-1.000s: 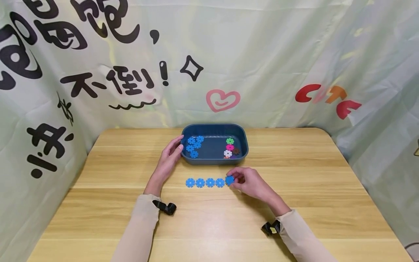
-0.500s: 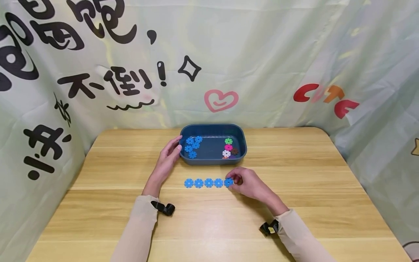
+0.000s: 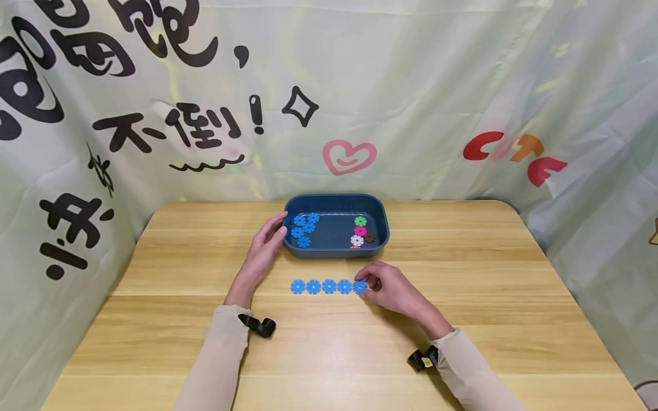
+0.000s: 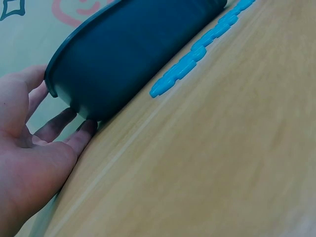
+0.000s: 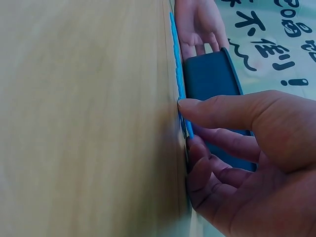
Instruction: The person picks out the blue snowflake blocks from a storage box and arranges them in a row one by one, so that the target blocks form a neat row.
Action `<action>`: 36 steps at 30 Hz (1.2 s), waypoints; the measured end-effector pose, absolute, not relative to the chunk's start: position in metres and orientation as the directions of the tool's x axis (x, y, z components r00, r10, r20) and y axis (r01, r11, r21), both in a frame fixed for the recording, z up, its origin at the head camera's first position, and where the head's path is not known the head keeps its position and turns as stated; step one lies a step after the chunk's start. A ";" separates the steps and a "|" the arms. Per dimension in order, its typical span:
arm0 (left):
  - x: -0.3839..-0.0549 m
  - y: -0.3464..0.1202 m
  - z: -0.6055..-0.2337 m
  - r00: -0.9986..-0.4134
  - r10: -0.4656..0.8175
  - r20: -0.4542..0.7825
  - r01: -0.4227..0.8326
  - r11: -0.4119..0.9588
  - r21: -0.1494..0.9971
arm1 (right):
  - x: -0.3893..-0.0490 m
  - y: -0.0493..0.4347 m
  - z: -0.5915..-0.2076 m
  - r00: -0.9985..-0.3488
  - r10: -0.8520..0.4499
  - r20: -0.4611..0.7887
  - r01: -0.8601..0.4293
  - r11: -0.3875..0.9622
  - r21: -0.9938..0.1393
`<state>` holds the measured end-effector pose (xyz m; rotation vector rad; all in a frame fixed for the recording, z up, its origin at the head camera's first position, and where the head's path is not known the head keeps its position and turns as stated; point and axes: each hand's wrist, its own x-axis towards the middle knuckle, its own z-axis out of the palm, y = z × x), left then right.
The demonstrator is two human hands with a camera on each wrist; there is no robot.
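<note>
Blue toothed plastic snowflake discs (image 3: 329, 286) lie flat in a straight row in front of a dark blue rectangular bin (image 3: 336, 254). At the row's right end my right hand (image 3: 392, 290) pinches the last blue snowflake disc (image 3: 360, 285) between thumb and fingers, low over the table; the right wrist view shows the thumb (image 5: 202, 109) on its edge. My left hand (image 3: 264, 245) rests against the bin's left end, fingers fairly straight. In the left wrist view its fingertips (image 4: 89, 127) touch the outer wall of the bin.
Inside the bin, more blue discs (image 3: 303, 231) are grouped at the left. Green, pink, white and brown discs (image 3: 360, 231) lie at its right. The wooden table (image 3: 462, 245) ends at a printed cloth backdrop (image 3: 421, 114) behind the bin.
The last disc, tilted in my right hand a second ago, now lies level in line with the row. My left hand has stayed at the bin.
</note>
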<state>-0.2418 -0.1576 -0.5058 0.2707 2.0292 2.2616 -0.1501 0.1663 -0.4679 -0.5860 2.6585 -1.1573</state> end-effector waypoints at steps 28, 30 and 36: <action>-0.243 -0.160 -0.507 -0.976 0.199 0.085 0.059 -0.134 0.989 | -0.149 0.162 -0.464 -0.906 -0.422 -0.007 -0.254 0.559 -0.789; -0.243 -0.160 -0.506 -0.977 0.196 0.084 0.058 -0.134 0.989 | -0.149 0.160 -0.462 -0.901 -0.435 0.010 -0.268 0.535 -0.801; -0.242 -0.159 -0.506 -0.980 0.190 0.066 0.040 -0.139 0.990 | -0.147 0.151 -0.451 -0.887 -0.457 0.066 -0.313 0.489 -0.815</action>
